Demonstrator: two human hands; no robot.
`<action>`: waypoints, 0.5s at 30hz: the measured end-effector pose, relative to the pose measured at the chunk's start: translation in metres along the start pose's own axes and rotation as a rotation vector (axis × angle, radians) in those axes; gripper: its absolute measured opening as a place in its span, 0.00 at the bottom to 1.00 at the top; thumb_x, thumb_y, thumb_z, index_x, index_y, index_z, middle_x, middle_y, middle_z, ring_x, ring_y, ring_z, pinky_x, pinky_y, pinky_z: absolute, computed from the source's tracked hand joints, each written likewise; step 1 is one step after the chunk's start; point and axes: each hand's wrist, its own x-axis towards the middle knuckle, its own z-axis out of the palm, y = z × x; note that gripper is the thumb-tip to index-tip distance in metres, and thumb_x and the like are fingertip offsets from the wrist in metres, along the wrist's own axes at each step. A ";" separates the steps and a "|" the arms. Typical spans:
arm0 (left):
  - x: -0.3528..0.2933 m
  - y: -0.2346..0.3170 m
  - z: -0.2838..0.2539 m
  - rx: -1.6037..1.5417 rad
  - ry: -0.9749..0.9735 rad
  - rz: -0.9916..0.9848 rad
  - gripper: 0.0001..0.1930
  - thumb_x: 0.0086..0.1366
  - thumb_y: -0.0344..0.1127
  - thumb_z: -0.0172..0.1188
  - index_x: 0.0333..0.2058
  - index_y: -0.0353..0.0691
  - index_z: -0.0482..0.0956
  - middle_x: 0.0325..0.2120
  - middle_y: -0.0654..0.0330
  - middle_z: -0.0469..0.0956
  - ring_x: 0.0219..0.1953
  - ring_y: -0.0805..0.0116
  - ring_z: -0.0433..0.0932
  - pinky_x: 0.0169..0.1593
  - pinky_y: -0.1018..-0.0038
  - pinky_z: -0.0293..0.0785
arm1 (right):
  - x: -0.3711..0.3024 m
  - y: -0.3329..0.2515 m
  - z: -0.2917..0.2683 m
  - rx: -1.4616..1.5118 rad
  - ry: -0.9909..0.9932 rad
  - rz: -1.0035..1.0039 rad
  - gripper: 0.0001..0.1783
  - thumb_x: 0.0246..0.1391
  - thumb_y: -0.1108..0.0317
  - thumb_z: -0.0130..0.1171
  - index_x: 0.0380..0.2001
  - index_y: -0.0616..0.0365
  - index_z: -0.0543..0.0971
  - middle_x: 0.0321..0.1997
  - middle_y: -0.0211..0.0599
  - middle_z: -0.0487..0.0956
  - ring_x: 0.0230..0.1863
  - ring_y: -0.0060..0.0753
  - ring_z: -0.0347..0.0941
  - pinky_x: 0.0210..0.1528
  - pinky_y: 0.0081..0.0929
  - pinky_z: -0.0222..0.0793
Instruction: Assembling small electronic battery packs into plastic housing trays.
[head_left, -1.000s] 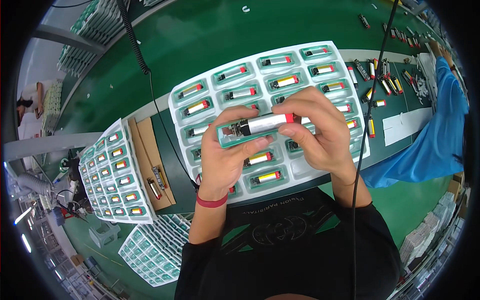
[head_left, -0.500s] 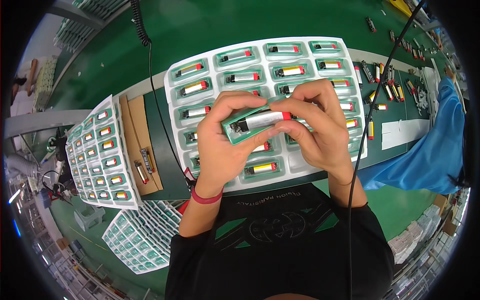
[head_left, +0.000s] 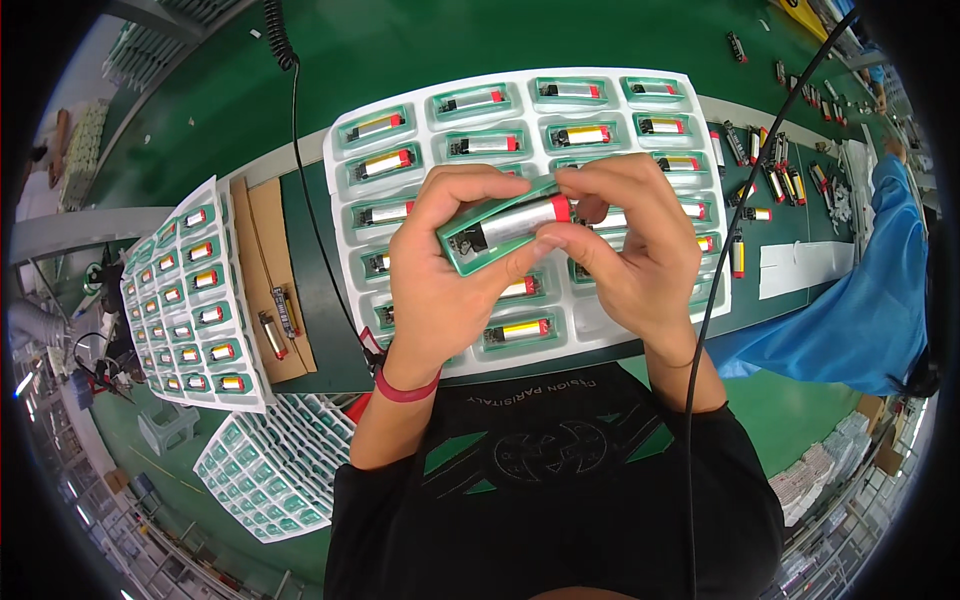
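Observation:
My left hand [head_left: 425, 280] is closed around a small green plastic case [head_left: 455, 262], tilted above a big white tray [head_left: 590, 348]. Inside the case lies a silver cylindrical battery cell [head_left: 515, 224] with a red end and a dark fitting at the other. My right hand [head_left: 650, 245] grips the case's right end, its index finger on the far edge and its thumb near the red end. Rows of similar green cases with silver or yellow cells, such as one case [head_left: 518, 330], fill much of the tray; my hands hide several of them.
Another filled tray [head_left: 262, 385] leans at the left beside a cardboard strip [head_left: 262, 225] bearing loose cells. Stacked trays [head_left: 265, 480] stand lower left. Loose cells [head_left: 775, 185] and a white sheet [head_left: 800, 268] lie right, near a blue-clothed person [head_left: 850, 320]. A black cable [head_left: 705, 380] hangs across.
The cell's red end has risen slightly relative to the case and tilts upward. My right fingers have shifted a little at the case's right end. The view has moved slightly.

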 end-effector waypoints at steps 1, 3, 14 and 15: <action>0.000 -0.001 0.001 -0.016 0.018 0.000 0.19 0.48 0.23 0.72 0.41 0.36 0.78 0.41 0.58 0.75 0.46 0.67 0.76 0.52 0.72 0.71 | -0.002 -0.002 0.003 0.023 0.044 0.051 0.13 0.42 0.72 0.72 0.34 0.60 0.82 0.35 0.33 0.74 0.31 0.24 0.71 0.30 0.20 0.68; -0.001 -0.004 0.004 -0.049 0.043 0.001 0.19 0.48 0.22 0.71 0.40 0.36 0.78 0.41 0.57 0.75 0.46 0.65 0.75 0.52 0.71 0.70 | -0.007 -0.004 0.010 0.063 0.142 0.153 0.14 0.41 0.72 0.74 0.33 0.59 0.82 0.34 0.32 0.75 0.30 0.23 0.71 0.29 0.19 0.69; -0.007 -0.011 0.007 -0.823 0.044 -0.184 0.23 0.56 0.28 0.60 0.51 0.32 0.68 0.51 0.49 0.71 0.54 0.59 0.72 0.59 0.63 0.67 | 0.001 -0.011 0.021 0.135 0.103 0.379 0.22 0.44 0.72 0.72 0.45 0.57 0.77 0.38 0.31 0.76 0.27 0.19 0.71 0.26 0.16 0.67; -0.010 -0.015 0.003 -0.778 0.042 -0.171 0.25 0.60 0.32 0.56 0.54 0.31 0.63 0.51 0.47 0.69 0.55 0.57 0.71 0.60 0.59 0.67 | 0.000 -0.009 0.018 0.147 0.012 0.388 0.23 0.46 0.69 0.72 0.46 0.59 0.76 0.36 0.31 0.76 0.26 0.19 0.71 0.25 0.18 0.69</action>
